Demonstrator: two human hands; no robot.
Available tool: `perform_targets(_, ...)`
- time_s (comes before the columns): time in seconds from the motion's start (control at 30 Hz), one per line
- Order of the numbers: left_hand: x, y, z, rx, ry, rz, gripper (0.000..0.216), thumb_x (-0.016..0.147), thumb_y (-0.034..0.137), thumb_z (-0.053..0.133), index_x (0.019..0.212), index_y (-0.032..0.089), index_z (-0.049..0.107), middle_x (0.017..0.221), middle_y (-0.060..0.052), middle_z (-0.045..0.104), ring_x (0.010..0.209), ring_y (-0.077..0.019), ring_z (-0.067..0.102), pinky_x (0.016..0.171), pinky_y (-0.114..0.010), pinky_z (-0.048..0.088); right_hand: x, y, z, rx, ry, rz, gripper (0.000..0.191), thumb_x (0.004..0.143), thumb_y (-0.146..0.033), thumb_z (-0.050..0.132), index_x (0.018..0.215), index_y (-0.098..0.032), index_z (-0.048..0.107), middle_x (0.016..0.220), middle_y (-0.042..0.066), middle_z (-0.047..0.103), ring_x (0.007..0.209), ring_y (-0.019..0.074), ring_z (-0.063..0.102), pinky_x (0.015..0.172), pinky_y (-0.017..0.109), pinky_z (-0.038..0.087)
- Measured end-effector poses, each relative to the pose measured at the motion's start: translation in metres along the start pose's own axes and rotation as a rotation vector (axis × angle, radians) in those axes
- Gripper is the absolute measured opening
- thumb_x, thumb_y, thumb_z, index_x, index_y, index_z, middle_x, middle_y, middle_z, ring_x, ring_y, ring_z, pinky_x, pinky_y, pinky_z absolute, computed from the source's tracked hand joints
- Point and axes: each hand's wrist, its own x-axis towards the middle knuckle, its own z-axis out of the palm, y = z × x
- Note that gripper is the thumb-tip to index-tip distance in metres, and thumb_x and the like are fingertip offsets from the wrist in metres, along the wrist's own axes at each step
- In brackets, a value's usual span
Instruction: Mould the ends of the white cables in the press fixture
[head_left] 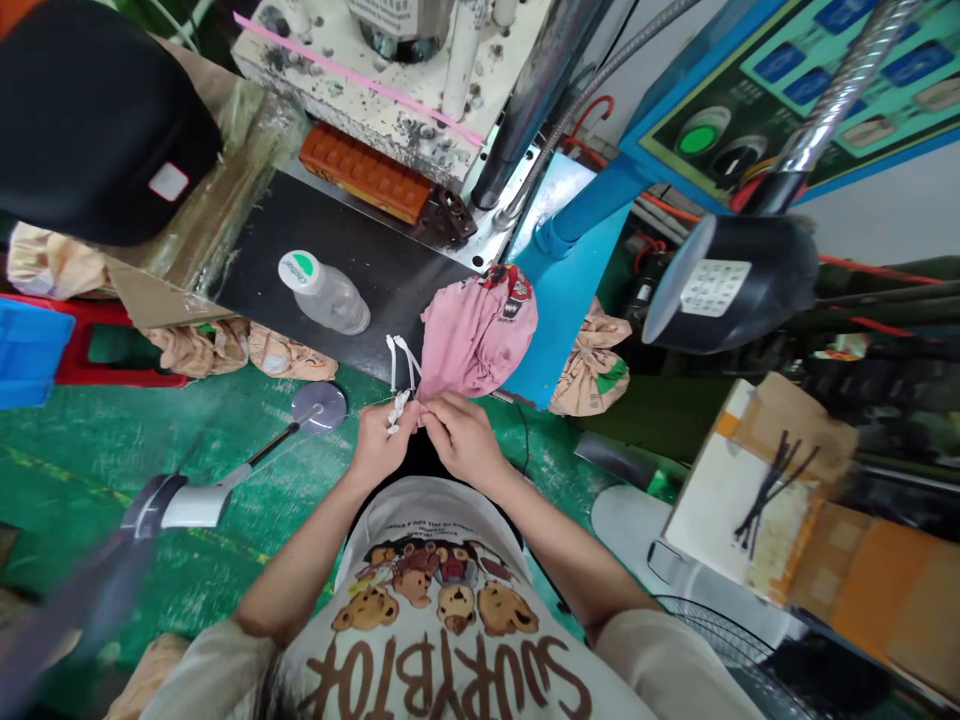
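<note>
My left hand (381,440) and my right hand (461,435) meet just below the front edge of a black worktable (375,265). Both are closed in a pinch on a white drawstring cord (400,385) and the lower edge of a pink cloth bag (480,330). The bag lies bunched on the table edge, with a small dark label near its top. Loops of the white cord stand up from my left fingers beside the bag.
A clear plastic bottle (324,292) with a white-green cap lies on the table. Behind it sit an orange block (367,178) and a press machine (390,70). A black lamp head (731,280) hangs right; a cardboard box (757,490) stands lower right. Green floor lies left.
</note>
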Motion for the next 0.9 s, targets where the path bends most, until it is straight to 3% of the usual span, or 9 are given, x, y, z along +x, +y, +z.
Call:
perform_targets(0.13,-0.003,0.001,-0.003,-0.016,-0.029,0.008,0.046,0.092,0.044,0.054,0.054,0.017,0.051,0.049,0.003,0.048,0.047,-0.0083,0.042,0.052,-0.024,0.032,-0.003,-0.003,0.003,0.201,0.045,0.125,0.029,0.098,-0.027,0.045,0.077,-0.017,0.062,0.072,0.003,0.062,0.066,0.0142,0.054,0.066,0.026,0.04)
perform_targets(0.3,-0.001,0.004,-0.006,-0.06,-0.113,-0.022,0.051,0.093,0.048,0.05,0.052,0.017,0.051,0.046,0.002,0.046,0.045,-0.0088,0.041,0.049,-0.024,0.032,-0.002,0.007,0.0,0.634,-0.033,0.366,0.042,0.093,-0.051,0.051,0.068,-0.017,0.056,0.061,-0.001,0.051,0.056,0.0113,0.043,0.055,0.023,0.034)
perform_targets(0.43,0.003,0.006,-0.01,-0.078,-0.149,-0.059,0.052,0.091,0.049,0.053,0.051,0.017,0.05,0.047,0.002,0.045,0.046,-0.0084,0.041,0.05,-0.023,0.032,0.003,0.005,-0.014,0.492,-0.165,0.297,0.036,0.09,-0.047,0.056,0.072,-0.016,0.062,0.063,-0.001,0.055,0.057,0.0108,0.044,0.056,0.023,0.033)
perform_targets(0.53,0.005,0.004,-0.011,-0.095,-0.168,-0.086,0.053,0.09,0.052,0.056,0.052,0.017,0.047,0.048,0.003,0.042,0.048,-0.0078,0.038,0.049,-0.023,0.029,0.007,-0.002,-0.022,0.23,-0.182,0.155,0.024,0.089,-0.03,0.056,0.069,-0.016,0.061,0.063,-0.002,0.054,0.058,0.0096,0.043,0.059,0.023,0.031)
perform_targets(0.6,0.005,0.002,-0.01,-0.119,-0.194,-0.106,0.055,0.09,0.056,0.054,0.053,0.017,0.045,0.048,0.004,0.04,0.047,-0.0074,0.035,0.048,-0.023,0.028,0.007,-0.004,-0.022,0.176,-0.177,0.124,0.023,0.086,-0.025,0.055,0.064,-0.016,0.056,0.06,-0.003,0.049,0.057,0.0088,0.04,0.058,0.022,0.029)
perform_targets(0.8,0.004,0.0,-0.008,-0.174,-0.267,-0.134,0.058,0.093,0.062,0.044,0.055,0.019,0.039,0.049,0.005,0.033,0.045,-0.0072,0.03,0.045,-0.023,0.025,0.008,0.005,-0.019,0.648,-0.26,0.389,0.031,0.083,-0.044,0.057,0.071,-0.016,0.058,0.06,-0.003,0.046,0.055,0.0092,0.037,0.052,0.021,0.029)
perform_targets(0.9,0.008,0.005,-0.012,-0.138,-0.293,-0.115,0.055,0.093,0.057,0.048,0.055,0.018,0.039,0.05,0.005,0.033,0.047,-0.007,0.03,0.045,-0.023,0.024,0.01,0.007,-0.02,0.649,-0.275,0.396,0.033,0.08,-0.046,0.061,0.071,-0.015,0.059,0.061,-0.004,0.044,0.056,0.0089,0.036,0.052,0.021,0.029)
